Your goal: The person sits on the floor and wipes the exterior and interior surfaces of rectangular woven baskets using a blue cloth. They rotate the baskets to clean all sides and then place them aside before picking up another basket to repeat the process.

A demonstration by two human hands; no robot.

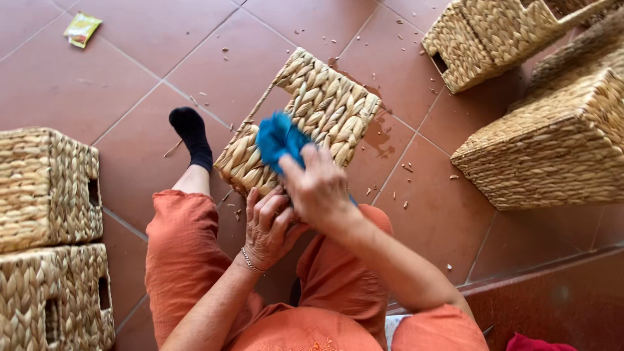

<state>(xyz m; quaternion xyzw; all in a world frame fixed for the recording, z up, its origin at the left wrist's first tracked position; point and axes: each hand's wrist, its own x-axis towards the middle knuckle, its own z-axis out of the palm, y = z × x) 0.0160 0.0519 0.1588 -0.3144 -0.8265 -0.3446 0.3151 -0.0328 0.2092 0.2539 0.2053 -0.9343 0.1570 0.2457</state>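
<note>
A woven straw basket [325,104] rests tilted against my knees on the red tiled floor, its side facing up. My right hand [318,188] grips a blue cloth [279,138] and presses it onto the basket's woven side. My left hand [270,227] holds the basket's near edge, fingers curled around it, just below the right hand. A bracelet shows on my left wrist. I sit in orange trousers, one foot in a black sock [192,133] stretched out left of the basket.
Two similar baskets [49,188] stand stacked at the left edge. Further baskets [552,146] lie at the upper right. Straw scraps and a damp patch [380,133] mark the tiles. A small yellow-green packet [81,29] lies top left.
</note>
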